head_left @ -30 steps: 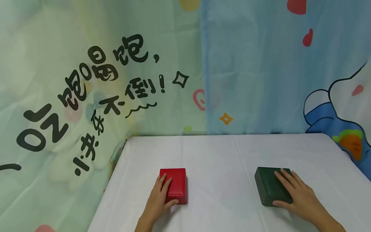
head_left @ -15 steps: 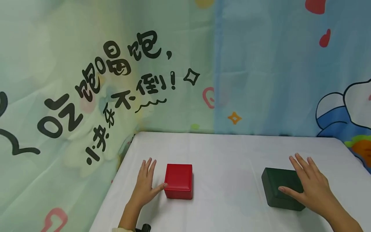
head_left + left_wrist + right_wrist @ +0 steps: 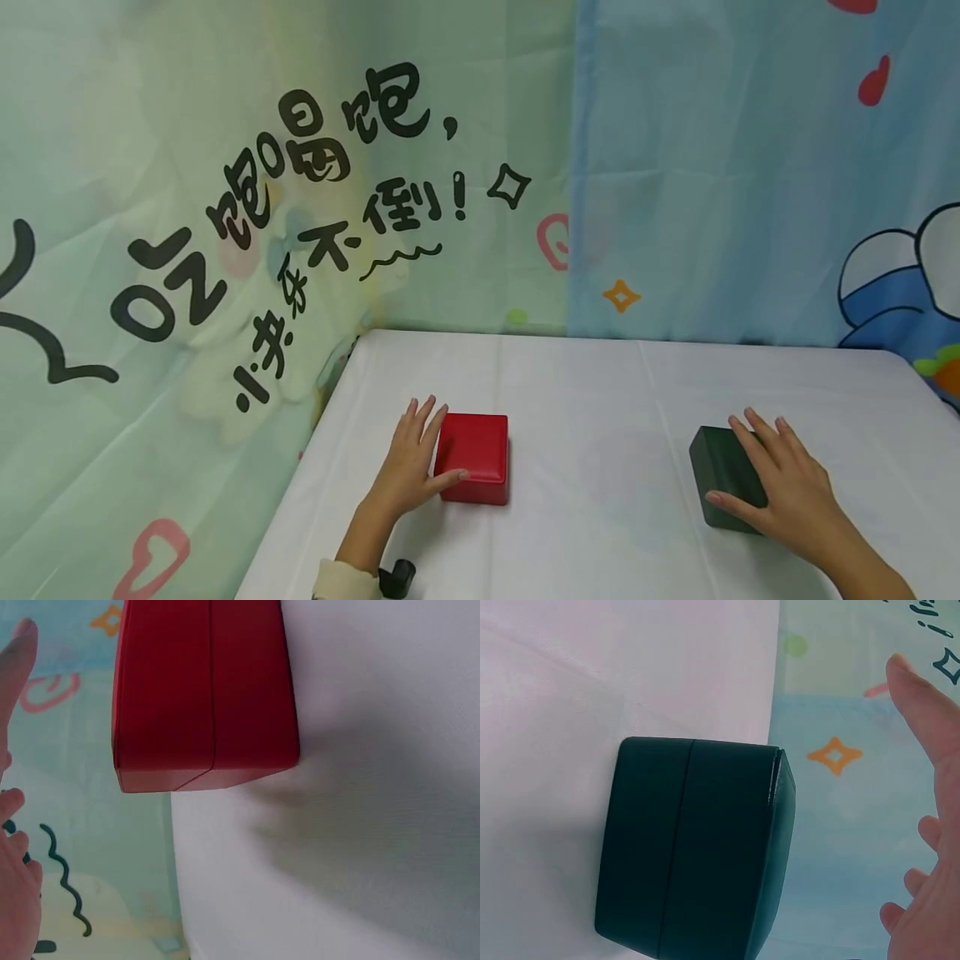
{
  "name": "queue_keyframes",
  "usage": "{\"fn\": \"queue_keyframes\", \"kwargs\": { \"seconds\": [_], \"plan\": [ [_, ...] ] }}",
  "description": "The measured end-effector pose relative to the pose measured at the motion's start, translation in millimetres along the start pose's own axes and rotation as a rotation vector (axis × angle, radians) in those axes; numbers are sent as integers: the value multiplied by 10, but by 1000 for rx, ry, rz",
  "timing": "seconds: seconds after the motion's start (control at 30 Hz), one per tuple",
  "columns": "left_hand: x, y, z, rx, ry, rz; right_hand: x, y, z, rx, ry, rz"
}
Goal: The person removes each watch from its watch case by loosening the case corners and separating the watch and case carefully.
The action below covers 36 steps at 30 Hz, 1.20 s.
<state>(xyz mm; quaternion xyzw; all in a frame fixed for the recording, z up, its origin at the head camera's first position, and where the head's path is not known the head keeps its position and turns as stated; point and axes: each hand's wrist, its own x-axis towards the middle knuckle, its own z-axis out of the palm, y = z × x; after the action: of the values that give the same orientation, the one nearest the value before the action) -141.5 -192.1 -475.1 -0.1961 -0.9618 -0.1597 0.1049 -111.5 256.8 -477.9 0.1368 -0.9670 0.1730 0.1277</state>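
- Red box [image 3: 476, 446] sits on the left half of the table [image 3: 585, 433]; green box [image 3: 722, 483] on the right half, well apart from it, partly hidden by a hand in the head view.
- Left hand [image 3: 408, 467]: fingers nearly straight and spread, thumb held out; grips nothing. In the head view it overlaps the near-left part of the red box; the left wrist view shows a gap, hand above box.
- Right hand [image 3: 791, 492]: same posture, spread and holding nothing. It hovers above the right side of the green box; gap visible in the right wrist view.
- Each box shows a seam round its sides (red seam [image 3: 212, 690]; green seam [image 3: 677, 825]). No gap seen along either.
- Step in hand, judged: both hands poised at the boxes, one each. Approach or release cannot be told from this moment.
- Next move, judged: any grip calls for lowering each hand, then bringing thumb and fingers in on opposite sides. Right hand would need shifting left to centre over its box.
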Motion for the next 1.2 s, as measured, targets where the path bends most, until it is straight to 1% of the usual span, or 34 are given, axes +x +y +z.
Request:
{"fn": "queue_keyframes", "kwargs": {
  "seconds": [0.1, 0.23, 0.3, 0.37, 0.47, 0.57, 0.67, 0.73, 0.8, 0.9, 0.97, 1.03, 1.1, 1.2],
  "plan": [
    [-4, 1, 13, 2, -3, 18, 3, -19, 13, -14, -15, 6],
    [10, 5, 33, -26, 1, 41, 31, -57, 34, -22, -30, 4],
    [25, -6, 43, -50, -11, 34, 50, -91, 58, -30, -32, 0],
    [29, -34, 61, -98, -30, 6, 76, -145, 95, -32, -28, -13],
    [4, -120, 126, -190, -78, -64, 144, -250, 163, -14, -13, -49],
    [-62, -240, 237, -334, -128, -149, 232, -382, 225, 32, -13, -73],
    [-141, -381, 376, -518, -143, -199, 295, -502, 273, 82, -34, -73],
    [-187, -464, 454, -599, -167, -216, 318, -564, 302, 111, -50, -71],
    [-206, -544, 525, -605, -207, -204, 331, -608, 331, 126, -64, -73],
    [-180, -613, 587, -529, -285, -173, 334, -643, 371, 136, -69, -78],
    [-137, -644, 610, -467, -320, -149, 336, -657, 392, 141, -69, -76],
    [-93, -653, 617, -438, -348, -142, 336, -672, 414, 154, -72, -73],
    [-54, -651, 623, -416, -375, -149, 342, -692, 436, 165, -87, -64],
    [12, -630, 637, -404, -399, -155, 379, -754, 461, 184, -119, -53]
  ]
}}
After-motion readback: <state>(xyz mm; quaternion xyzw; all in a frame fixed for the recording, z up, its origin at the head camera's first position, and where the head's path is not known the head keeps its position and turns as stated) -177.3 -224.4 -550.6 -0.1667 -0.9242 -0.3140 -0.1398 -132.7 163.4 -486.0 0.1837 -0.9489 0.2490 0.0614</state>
